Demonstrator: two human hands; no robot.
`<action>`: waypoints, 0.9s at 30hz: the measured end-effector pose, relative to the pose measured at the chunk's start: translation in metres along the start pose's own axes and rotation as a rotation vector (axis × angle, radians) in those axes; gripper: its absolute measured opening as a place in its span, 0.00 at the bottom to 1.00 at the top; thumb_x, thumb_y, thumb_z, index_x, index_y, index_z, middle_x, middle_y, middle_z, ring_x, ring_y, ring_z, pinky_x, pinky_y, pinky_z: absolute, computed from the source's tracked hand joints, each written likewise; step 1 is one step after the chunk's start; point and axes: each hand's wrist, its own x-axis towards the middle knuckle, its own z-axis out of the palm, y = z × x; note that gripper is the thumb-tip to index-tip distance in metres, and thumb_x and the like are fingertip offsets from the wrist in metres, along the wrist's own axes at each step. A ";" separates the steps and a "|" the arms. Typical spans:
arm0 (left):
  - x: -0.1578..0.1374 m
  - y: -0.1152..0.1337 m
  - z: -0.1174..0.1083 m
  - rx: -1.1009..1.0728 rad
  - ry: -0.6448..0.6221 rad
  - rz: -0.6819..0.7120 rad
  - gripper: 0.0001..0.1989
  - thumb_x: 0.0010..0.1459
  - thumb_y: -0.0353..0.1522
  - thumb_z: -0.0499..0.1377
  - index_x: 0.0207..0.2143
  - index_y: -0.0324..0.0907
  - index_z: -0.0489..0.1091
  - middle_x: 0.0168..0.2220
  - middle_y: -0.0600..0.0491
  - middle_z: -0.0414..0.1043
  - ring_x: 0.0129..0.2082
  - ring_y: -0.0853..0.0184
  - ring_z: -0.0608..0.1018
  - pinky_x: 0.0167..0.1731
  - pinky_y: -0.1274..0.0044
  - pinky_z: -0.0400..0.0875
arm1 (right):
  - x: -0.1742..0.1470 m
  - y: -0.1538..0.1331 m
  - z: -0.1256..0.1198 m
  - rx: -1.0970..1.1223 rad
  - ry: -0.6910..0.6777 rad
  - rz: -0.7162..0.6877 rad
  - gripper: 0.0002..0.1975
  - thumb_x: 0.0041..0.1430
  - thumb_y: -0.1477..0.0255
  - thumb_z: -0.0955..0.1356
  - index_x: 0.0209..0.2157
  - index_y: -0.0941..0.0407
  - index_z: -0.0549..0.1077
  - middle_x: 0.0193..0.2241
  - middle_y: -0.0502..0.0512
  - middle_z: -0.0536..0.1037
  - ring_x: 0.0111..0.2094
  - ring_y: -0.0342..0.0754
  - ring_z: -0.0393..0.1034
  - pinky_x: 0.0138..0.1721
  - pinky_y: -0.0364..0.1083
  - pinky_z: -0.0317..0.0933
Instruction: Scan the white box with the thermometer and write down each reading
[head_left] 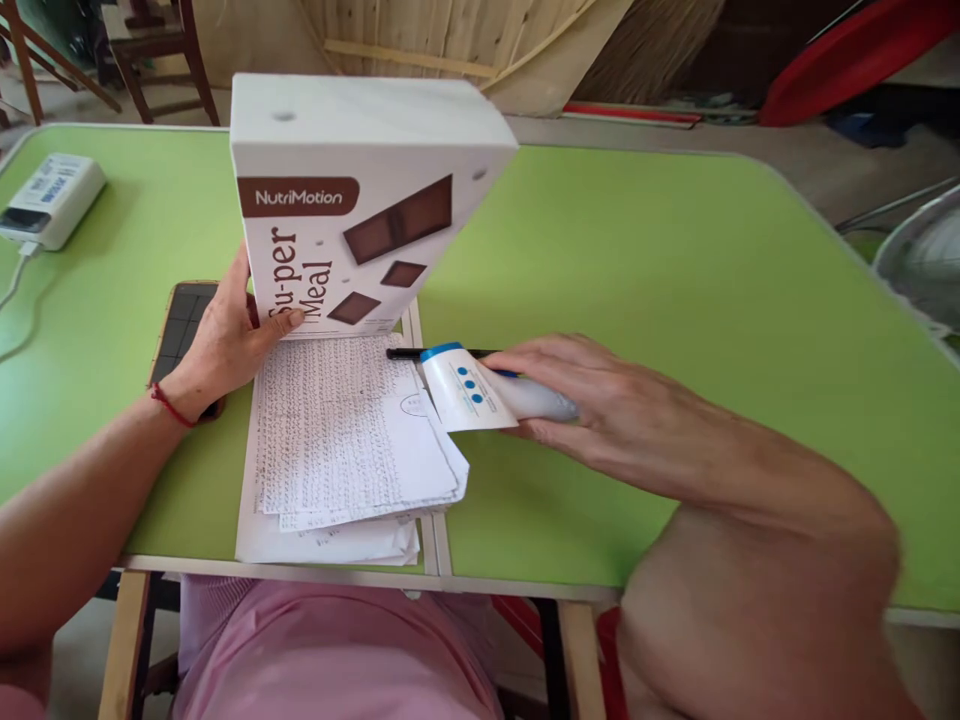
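My left hand (pixel 225 335) grips the lower left corner of a white box (pixel 420 150) printed "NutriMotion" and "Su-per Meal", thumb on its front. The box stands upright, slightly tilted, at the top edge of the papers. In my right hand (pixel 592 395) is a white squeeze tube (pixel 469 390) with a blue end and blue dots, held over the right edge of the papers. A black pen (pixel 405 353) shows behind the tube; its other end is hidden by my hand. Handwritten papers (pixel 330 440) lie stacked below the box.
A phone (pixel 180 325) lies partly under my left hand. At the far left of the green table (pixel 637 270) sits a white power bank (pixel 56 200) with a cable plugged in. Wooden chairs (pixel 154 45) stand behind. A metal-rimmed basin (pixel 919 260) is at the right.
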 end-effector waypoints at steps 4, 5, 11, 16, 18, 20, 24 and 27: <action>0.001 -0.008 0.001 0.051 0.038 0.042 0.20 0.55 0.44 0.65 0.46 0.44 0.68 0.47 0.48 0.72 0.51 0.51 0.72 0.52 0.60 0.67 | -0.001 0.020 0.003 -0.008 -0.053 0.002 0.19 0.57 0.62 0.65 0.49 0.51 0.74 0.44 0.61 0.76 0.45 0.60 0.71 0.45 0.59 0.65; 0.001 -0.011 0.001 0.050 0.043 0.051 0.20 0.56 0.43 0.65 0.46 0.44 0.68 0.46 0.48 0.72 0.50 0.52 0.72 0.52 0.61 0.67 | -0.001 0.022 0.004 -0.017 -0.057 0.008 0.19 0.56 0.62 0.65 0.48 0.52 0.74 0.43 0.61 0.76 0.45 0.59 0.71 0.45 0.59 0.65; -0.003 -0.013 0.002 0.113 0.101 0.045 0.22 0.53 0.36 0.66 0.49 0.45 0.63 0.45 0.48 0.69 0.45 0.55 0.72 0.43 0.64 0.70 | 0.003 0.020 0.004 -0.095 -0.071 0.060 0.18 0.55 0.63 0.67 0.46 0.54 0.75 0.41 0.61 0.76 0.43 0.59 0.70 0.43 0.57 0.65; -0.012 0.021 0.001 0.208 0.308 0.058 0.23 0.51 0.34 0.68 0.43 0.44 0.58 0.46 0.48 0.60 0.39 0.61 0.70 0.40 0.64 0.68 | 0.005 0.001 -0.008 -0.064 0.066 0.066 0.17 0.58 0.62 0.68 0.47 0.55 0.75 0.45 0.64 0.74 0.45 0.56 0.70 0.48 0.55 0.63; -0.016 0.039 0.002 0.219 0.343 0.162 0.19 0.54 0.34 0.66 0.41 0.45 0.58 0.44 0.50 0.62 0.38 0.62 0.70 0.37 0.67 0.68 | 0.011 -0.001 -0.007 -0.071 0.164 0.097 0.13 0.61 0.64 0.66 0.42 0.54 0.78 0.40 0.63 0.76 0.41 0.54 0.70 0.45 0.55 0.64; -0.020 0.053 0.004 0.302 0.245 0.287 0.11 0.57 0.32 0.63 0.36 0.44 0.61 0.37 0.52 0.66 0.33 0.65 0.70 0.33 0.70 0.68 | 0.019 0.006 -0.001 -0.109 0.252 0.136 0.11 0.60 0.69 0.66 0.36 0.55 0.80 0.34 0.62 0.76 0.38 0.54 0.69 0.40 0.55 0.63; -0.033 0.062 0.016 0.392 -0.221 0.473 0.05 0.65 0.33 0.56 0.35 0.41 0.68 0.27 0.54 0.69 0.22 0.70 0.70 0.20 0.76 0.59 | 0.033 0.026 0.013 -0.030 0.245 0.174 0.08 0.55 0.73 0.68 0.34 0.53 0.81 0.30 0.58 0.75 0.34 0.54 0.68 0.36 0.55 0.63; -0.042 0.064 0.026 0.542 -0.509 0.419 0.11 0.65 0.38 0.56 0.37 0.38 0.71 0.25 0.53 0.71 0.20 0.67 0.71 0.17 0.75 0.52 | 0.039 0.031 0.015 0.013 0.179 0.186 0.09 0.54 0.74 0.70 0.36 0.53 0.82 0.30 0.57 0.76 0.33 0.53 0.68 0.36 0.54 0.64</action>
